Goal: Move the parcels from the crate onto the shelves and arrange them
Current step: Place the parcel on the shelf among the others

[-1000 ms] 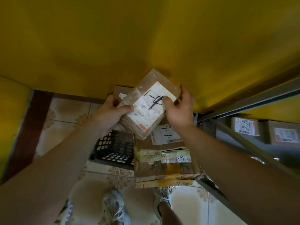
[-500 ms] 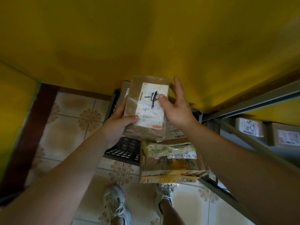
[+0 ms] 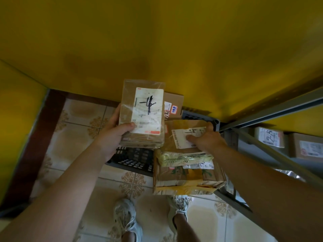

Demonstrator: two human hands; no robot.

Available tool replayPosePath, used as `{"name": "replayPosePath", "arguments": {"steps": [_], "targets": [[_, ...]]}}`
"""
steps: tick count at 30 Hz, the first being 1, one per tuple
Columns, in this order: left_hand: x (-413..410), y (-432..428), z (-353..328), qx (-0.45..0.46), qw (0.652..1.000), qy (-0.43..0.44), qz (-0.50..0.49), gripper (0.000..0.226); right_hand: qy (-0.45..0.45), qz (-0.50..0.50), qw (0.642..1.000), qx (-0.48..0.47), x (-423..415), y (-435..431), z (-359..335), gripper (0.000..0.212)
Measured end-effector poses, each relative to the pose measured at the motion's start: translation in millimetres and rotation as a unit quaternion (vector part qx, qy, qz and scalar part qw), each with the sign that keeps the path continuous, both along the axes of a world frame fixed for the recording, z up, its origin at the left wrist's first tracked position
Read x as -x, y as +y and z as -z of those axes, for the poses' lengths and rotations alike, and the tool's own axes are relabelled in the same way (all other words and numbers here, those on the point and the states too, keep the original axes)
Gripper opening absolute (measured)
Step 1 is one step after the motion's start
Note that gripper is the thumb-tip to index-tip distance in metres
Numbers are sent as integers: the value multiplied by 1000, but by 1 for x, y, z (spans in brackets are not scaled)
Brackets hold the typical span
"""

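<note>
Above the crate [image 3: 132, 158] on the tiled floor, the left hand [image 3: 111, 135] holds a taped brown parcel [image 3: 142, 114] upright. Its thumb lies across the lower edge of the white label and its fingers are behind, out of sight. The right hand [image 3: 206, 139] is down on the next parcel [image 3: 185, 124], which lies on top of the pile in the crate. The thumb presses on that parcel's label and the fingers curl over its far edge, so the hand seems to be gripping it.

The step in hand looks like gathering a second parcel before turning to the shelves [image 3: 272, 110] at the right, where boxes [image 3: 269, 137] already stand. To do it well, the right hand should lift the flat parcel straight up and clear of the pile [image 3: 187, 177] beneath, which overhangs the crate's near edge and could slide off if dragged. The left hand needs a firm pinch, since one hand now carries a slippery, film-wrapped parcel. Keeping both labels facing up would make sorting by the handwritten numbers easier.

Half a second ago both hands held the labelled parcel between them. Since then the right hand has let go and dropped to the crate, leaving the left to hold it alone, a little further left.
</note>
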State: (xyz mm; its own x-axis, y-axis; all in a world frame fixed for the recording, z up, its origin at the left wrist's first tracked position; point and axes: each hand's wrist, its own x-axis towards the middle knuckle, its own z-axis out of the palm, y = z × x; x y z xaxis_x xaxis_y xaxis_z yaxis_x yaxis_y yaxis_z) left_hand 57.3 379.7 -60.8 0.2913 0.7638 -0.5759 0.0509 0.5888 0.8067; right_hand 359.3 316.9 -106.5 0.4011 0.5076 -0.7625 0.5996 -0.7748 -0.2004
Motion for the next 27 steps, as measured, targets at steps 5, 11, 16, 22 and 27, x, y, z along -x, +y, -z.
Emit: {"name": "replayPosePath", "arguments": {"steps": [5, 11, 16, 22, 27], "targets": [[31, -3, -3, -2, 999, 32, 5, 59, 51, 38, 998, -11, -7, -3, 2, 109], [21, -8, 12, 39, 993, 98, 60, 59, 8, 59, 994, -89, -3, 2, -6, 106], [28, -12, 18, 55, 993, 93, 42, 65, -40, 152, 970, -187, 2, 2, -13, 78], [22, -18, 17, 51, 994, 89, 30, 58, 63, 308, 918, -241, 16, -10, -16, 46], [20, -18, 14, 44, 994, 94, 22, 67, 22, 309, 918, -247, 31, -15, -16, 101]]}}
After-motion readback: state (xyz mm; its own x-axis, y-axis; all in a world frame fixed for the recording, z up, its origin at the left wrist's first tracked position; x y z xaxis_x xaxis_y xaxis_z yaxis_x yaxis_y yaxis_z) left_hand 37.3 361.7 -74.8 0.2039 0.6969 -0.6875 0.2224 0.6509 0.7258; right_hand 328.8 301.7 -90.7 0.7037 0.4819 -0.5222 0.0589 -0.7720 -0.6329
